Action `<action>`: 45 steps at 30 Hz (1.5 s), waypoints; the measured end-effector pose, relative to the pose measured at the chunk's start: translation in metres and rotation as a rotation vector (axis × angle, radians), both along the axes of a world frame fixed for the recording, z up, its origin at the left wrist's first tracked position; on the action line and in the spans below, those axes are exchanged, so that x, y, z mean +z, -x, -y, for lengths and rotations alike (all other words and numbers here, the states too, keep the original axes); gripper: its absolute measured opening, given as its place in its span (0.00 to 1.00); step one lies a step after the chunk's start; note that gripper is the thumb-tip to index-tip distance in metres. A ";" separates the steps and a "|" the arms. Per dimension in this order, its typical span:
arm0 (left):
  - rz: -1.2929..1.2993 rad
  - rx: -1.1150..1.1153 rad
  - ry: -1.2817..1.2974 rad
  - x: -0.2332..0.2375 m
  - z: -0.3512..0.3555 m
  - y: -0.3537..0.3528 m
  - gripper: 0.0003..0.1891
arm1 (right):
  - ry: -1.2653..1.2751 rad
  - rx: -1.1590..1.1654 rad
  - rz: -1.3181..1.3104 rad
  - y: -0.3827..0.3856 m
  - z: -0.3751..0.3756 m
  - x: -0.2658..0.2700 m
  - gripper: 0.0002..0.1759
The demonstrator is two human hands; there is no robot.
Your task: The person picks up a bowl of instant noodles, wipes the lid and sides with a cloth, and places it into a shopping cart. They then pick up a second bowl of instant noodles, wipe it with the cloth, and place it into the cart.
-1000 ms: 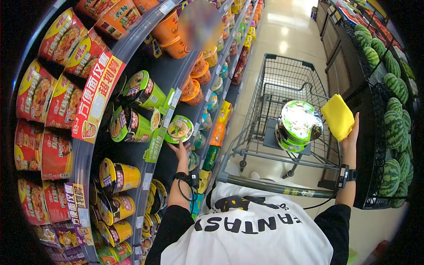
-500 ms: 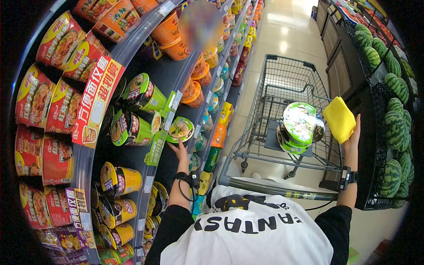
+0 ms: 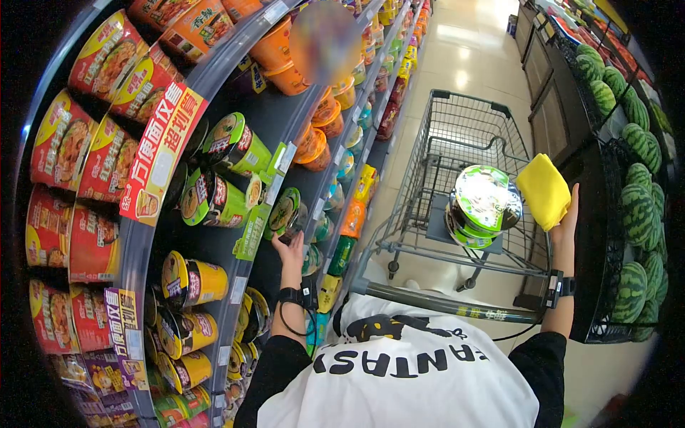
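Beside the shelf edge, my left hand (image 3: 288, 251) grips an instant noodle cup (image 3: 283, 211) with a green lid, its fingers on the cup's near, dark side. The cup is tilted, and part of the grip is hidden. My right hand (image 3: 567, 217) is closed on a folded yellow cloth (image 3: 542, 191) over the right side of the shopping cart (image 3: 457, 135). Inside the cart, noodle bowls (image 3: 479, 200) with green-and-white lids are stacked, glare covering part of the top lid. Green noodle cups (image 3: 227, 202) lie on the shelf left of my left hand.
Shelves of red noodle cups (image 3: 107, 167), yellow cups (image 3: 194, 279) and orange cups (image 3: 312, 148) line the left side. The cart handle (image 3: 457, 303) is at my waist. Watermelons (image 3: 640, 207) fill a dark display stand on the right; tiled floor (image 3: 457, 57) stretches ahead.
The cup in my left hand has turned, from lid facing up to lid tilted toward the shelf, and shifted slightly left. My right hand and the cloth have moved slightly left.
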State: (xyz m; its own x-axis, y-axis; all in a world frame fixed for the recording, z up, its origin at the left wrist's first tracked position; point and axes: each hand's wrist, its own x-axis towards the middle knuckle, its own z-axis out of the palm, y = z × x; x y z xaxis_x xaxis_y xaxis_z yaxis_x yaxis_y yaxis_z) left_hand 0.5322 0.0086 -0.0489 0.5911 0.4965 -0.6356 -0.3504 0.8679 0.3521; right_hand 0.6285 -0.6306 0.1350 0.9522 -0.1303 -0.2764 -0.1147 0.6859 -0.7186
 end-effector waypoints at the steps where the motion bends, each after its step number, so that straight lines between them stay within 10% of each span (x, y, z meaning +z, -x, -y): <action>1: 0.055 0.038 0.138 0.001 0.000 0.007 0.43 | -0.004 0.017 0.016 -0.001 0.000 -0.001 0.34; 11: 0.171 -0.487 -0.270 0.058 0.049 0.103 0.36 | 0.312 0.172 -0.038 0.006 -0.009 -0.009 0.25; 20: 0.166 -0.488 -0.532 0.130 0.094 0.157 0.32 | 0.644 0.533 0.045 0.029 -0.082 0.051 0.25; 27: 0.172 -0.744 -0.771 0.193 0.115 0.120 0.34 | 0.884 0.712 0.560 0.054 -0.188 0.130 0.23; 33: 0.272 -0.816 -1.048 0.204 0.143 0.095 0.44 | 1.374 0.429 1.018 0.065 -0.245 0.137 0.22; 45: 0.317 -0.789 -0.983 0.213 0.174 0.081 0.41 | 1.212 0.721 1.524 0.101 -0.283 0.155 0.20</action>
